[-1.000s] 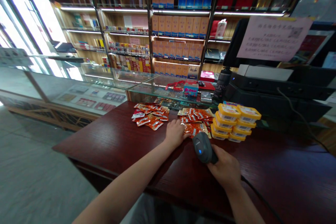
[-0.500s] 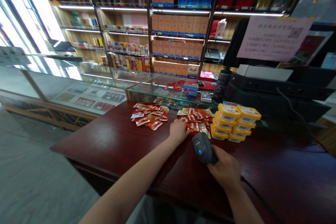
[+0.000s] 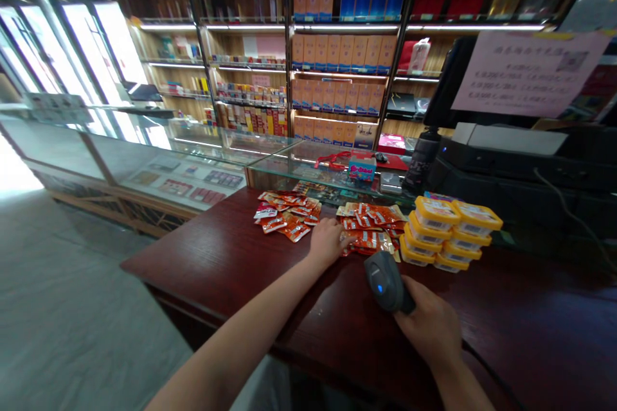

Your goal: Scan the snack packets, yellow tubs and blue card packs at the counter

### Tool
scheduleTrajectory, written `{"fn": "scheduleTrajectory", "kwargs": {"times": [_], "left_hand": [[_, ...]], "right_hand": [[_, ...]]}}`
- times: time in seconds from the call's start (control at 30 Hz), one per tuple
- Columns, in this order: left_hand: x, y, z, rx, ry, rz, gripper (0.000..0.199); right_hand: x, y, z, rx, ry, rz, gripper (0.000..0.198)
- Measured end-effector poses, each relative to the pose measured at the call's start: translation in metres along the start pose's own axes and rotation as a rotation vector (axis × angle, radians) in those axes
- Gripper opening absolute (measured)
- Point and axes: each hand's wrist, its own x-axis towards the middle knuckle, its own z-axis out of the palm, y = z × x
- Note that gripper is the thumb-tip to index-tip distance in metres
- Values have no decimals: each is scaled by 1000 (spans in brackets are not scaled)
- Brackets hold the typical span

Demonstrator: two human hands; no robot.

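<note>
My left hand (image 3: 328,242) rests on the counter at the left edge of a pile of orange snack packets (image 3: 371,218). Its thumb stands apart, touching the nearest packets; the other fingertips are partly hidden. In my right hand (image 3: 431,318) is a dark grey barcode scanner (image 3: 385,279) with a blue light lit, its head tilted toward the packets. A cable runs from its handle toward me. Left of my left hand lies a looser pile of similar packets (image 3: 289,212). Yellow-lidded tubs (image 3: 434,212) stand in two stacks right of the packets.
The dark red wooden counter (image 3: 222,270) ends at the left above a grey floor. Behind it are a glass display case (image 3: 274,164) with a small blue and pink box (image 3: 362,169), and a monitor bearing a pink sign (image 3: 525,74). Boxed goods fill the back shelves.
The view has turned slightly left, so the scene sits further right in the picture. My left hand stays by the packet pile, and my right hand still holds the scanner.
</note>
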Motion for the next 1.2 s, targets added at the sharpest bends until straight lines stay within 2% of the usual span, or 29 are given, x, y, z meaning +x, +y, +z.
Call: {"fn": "scheduleTrajectory", "kwargs": {"times": [0.13, 0.23, 0.3, 0.47, 0.6, 0.67, 0.73, 0.83, 0.93, 1.03, 1.13, 1.2], "left_hand": [[10, -36, -16, 107, 98, -168, 24], [19, -65, -27, 241, 131, -322, 28], [23, -80, -32, 296, 119, -369, 28], [23, -99, -38, 349, 59, -321, 25], [21, -96, -38, 311, 139, -254, 28], [20, -92, -37, 204, 227, -304, 26], [18, -86, -34, -6, 325, -390, 22], [10, -78, -27, -519, 470, -447, 12], [-2, -70, -21, -938, 554, -394, 4], [-12, -64, -17, -1036, 575, -369, 11], [-16, -64, -13, -996, 593, -419, 27], [-16, -66, -9, -1027, 612, -455, 30]], "right_hand": [[0, 1, 2, 2, -10, -2, 29], [-1, 3, 5, -1, -6, -2, 30], [-1, 5, 7, -4, -3, -6, 29], [0, 6, 10, 9, -9, -7, 30], [1, 5, 8, 3, -21, -1, 30], [1, 4, 7, -2, -27, 2, 30], [2, 4, 6, 1, -32, 2, 29], [2, 3, 5, 2, -40, -7, 29], [2, 2, 4, 2, -48, 0, 29], [3, 1, 3, 5, -64, 20, 31], [3, -1, 2, 9, -91, 33, 33], [5, -4, 0, 10, -113, 40, 32]]}}
